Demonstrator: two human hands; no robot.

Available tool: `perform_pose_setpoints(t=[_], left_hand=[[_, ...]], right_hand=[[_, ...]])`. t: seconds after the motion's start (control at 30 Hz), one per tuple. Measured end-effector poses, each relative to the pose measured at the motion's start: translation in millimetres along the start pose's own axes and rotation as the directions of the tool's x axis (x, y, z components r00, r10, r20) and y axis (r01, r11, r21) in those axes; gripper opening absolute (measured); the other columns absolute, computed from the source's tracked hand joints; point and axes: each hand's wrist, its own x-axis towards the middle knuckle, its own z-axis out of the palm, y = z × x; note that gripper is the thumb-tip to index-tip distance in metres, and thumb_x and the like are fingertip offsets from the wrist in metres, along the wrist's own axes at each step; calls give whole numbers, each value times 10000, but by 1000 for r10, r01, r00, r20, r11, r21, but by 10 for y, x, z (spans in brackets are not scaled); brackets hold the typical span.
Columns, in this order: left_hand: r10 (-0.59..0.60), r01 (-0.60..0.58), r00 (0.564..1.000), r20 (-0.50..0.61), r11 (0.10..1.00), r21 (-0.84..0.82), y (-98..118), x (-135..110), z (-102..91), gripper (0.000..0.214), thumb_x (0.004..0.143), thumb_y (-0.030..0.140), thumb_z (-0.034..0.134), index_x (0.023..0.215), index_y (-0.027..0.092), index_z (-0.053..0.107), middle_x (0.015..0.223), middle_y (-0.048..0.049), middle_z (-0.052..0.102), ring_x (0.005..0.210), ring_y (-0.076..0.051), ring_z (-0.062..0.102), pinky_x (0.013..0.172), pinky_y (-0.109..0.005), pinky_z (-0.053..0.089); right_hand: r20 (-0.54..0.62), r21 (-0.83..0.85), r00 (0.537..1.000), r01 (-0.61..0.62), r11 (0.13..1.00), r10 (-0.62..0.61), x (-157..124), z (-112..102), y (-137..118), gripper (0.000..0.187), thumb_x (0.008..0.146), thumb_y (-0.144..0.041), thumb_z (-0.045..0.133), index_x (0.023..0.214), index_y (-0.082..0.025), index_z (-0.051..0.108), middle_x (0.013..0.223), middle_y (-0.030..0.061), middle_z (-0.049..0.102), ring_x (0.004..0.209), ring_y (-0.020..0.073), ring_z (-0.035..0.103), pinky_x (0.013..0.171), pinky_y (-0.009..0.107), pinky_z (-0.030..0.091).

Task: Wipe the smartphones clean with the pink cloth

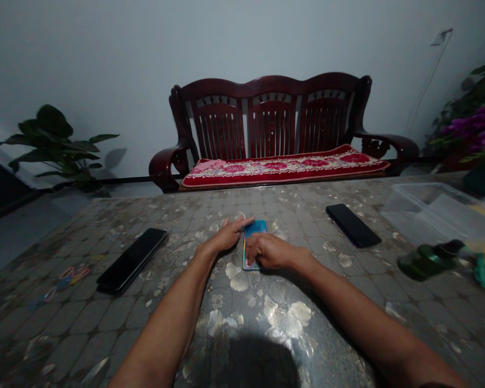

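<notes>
A blue smartphone [258, 226] with a shiny, colour-shifting back lies on the patterned tabletop in front of me. My left hand [227, 235] is beside its left edge, fingers stretched out, with a fingertip at the phone's upper left corner. Over the lower part of the phone is my right hand [271, 251], its fingers curled and pressed down toward the back. A small pinkish patch shows by those fingertips; whether it is a held thing or part of the phone, I cannot tell.
Black phones lie to the left [132, 260] and right [352, 225]. Farther right are a dark green bottle [428, 261] and a clear plastic box [416, 191]. Several coloured rings [73, 274] lie at left. Behind the table [178, 345] stands a wooden bench [272, 124].
</notes>
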Motion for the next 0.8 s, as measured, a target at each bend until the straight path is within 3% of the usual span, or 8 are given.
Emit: perform_pose_setpoints(t=[0.4,0.6,0.8], left_hand=[[2,-2,1000,-12,1000,21,-36,20,35,726,820,62,412,1519,251,457,1584,-35,434,1533,-255,273,1228,-619,-48],[-17,17,1000,1,998,57,-16,14,29,703,852,87,402,1538,239,431,1611,-53,390,1538,-261,258,1229,-615,-58],[-33,32,999,17,996,85,50,-5,4,685,874,99,412,1541,259,426,1600,-47,417,1535,-267,268,1224,-615,-76]], right_hand=[[23,47,1000,-21,999,20,-21,-69,76,298,691,84,607,586,-174,714,748,7,722,759,134,641,738,220,466],[-56,39,998,6,999,-4,-70,-70,84,300,729,77,596,708,-167,768,812,34,742,823,147,663,781,233,487],[-27,-53,1000,9,999,-10,-95,-97,78,270,741,58,642,736,-176,775,837,35,748,848,164,662,806,259,482]])
